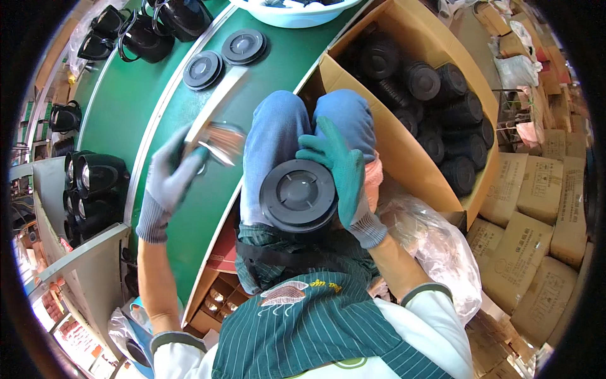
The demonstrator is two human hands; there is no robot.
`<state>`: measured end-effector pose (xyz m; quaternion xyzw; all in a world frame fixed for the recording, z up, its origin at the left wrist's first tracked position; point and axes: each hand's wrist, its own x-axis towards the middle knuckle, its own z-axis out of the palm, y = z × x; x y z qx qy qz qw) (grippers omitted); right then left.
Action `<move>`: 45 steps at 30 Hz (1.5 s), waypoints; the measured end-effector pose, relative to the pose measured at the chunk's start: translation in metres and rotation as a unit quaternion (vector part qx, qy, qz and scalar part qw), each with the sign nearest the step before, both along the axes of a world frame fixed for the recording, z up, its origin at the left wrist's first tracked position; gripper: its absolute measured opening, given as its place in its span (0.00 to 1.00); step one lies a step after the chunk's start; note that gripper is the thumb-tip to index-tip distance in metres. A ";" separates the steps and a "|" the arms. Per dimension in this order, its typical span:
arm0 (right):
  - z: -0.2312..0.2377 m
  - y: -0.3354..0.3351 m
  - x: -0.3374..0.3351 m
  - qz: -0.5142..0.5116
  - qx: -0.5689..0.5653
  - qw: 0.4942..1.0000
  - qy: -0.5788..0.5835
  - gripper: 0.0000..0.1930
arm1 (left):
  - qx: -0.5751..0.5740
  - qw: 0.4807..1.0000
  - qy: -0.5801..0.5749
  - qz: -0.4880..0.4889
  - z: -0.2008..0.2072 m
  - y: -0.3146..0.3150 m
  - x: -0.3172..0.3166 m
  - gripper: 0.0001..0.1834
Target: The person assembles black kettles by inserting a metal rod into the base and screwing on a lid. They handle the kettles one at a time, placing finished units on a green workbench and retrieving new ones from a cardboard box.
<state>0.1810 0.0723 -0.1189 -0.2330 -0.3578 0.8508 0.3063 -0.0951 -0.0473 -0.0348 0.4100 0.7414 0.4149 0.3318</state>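
On my lap rests a round black lid, its ribbed disc face up; the part beneath it is mostly hidden. My right hand, in a green-coated glove, curves round its far right side, gripping its edge. Out to the left over the green table, my left hand in a grey glove is smeared by motion. Its fingers close on a blurred pale strip with a brownish part beside it; I cannot make out its kind. Beyond lie two small groups of black discs.
A cardboard box at my right holds several black round pieces. Black mugs stand at the far left on the green work surface. A light-blue basin sits at the far edge. Cartons are stacked at right.
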 end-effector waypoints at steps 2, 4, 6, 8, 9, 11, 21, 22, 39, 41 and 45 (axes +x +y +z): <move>0.005 0.000 0.000 0.006 0.003 1.000 0.011 0.43 | 0.054 0.985 0.044 -0.161 0.022 0.016 0.028 0.30; 0.012 0.004 0.006 -0.007 -0.029 0.999 0.037 0.44 | 0.025 0.945 0.143 -0.293 0.032 0.032 0.053 0.32; 0.032 0.009 0.002 -0.041 -0.090 0.995 0.033 0.46 | -0.051 0.933 0.160 -0.317 0.022 0.024 0.072 0.33; 0.033 0.021 0.000 -0.066 -0.107 0.991 0.046 0.45 | -0.105 0.931 0.185 -0.298 0.031 0.022 0.084 0.32; 0.024 0.032 0.001 -0.048 -0.086 0.992 0.083 0.42 | -0.131 0.928 0.198 -0.288 0.034 0.021 0.089 0.32; -0.003 0.048 -0.004 0.033 -0.059 0.987 0.148 0.36 | -0.149 0.915 0.276 -0.255 0.041 0.008 0.111 0.36; -0.054 0.067 -0.097 0.356 -0.187 0.876 0.267 0.33 | -0.373 0.851 0.368 -0.032 0.058 0.027 0.208 0.49; -0.057 0.065 -0.096 0.353 -0.187 0.875 0.273 0.33 | -0.367 0.860 0.352 -0.042 0.058 0.027 0.207 0.49; -0.053 0.061 -0.023 0.187 -0.018 0.977 0.097 0.28 | -0.090 0.946 0.301 -0.079 0.025 0.005 0.169 0.38; -0.079 0.045 0.015 0.103 0.117 0.988 0.016 0.24 | -0.070 0.977 0.194 -0.055 0.031 0.007 0.142 0.29; -0.008 0.035 0.024 0.168 -0.060 0.923 0.341 0.23 | 0.010 0.983 0.149 -0.111 -0.010 0.009 0.089 0.26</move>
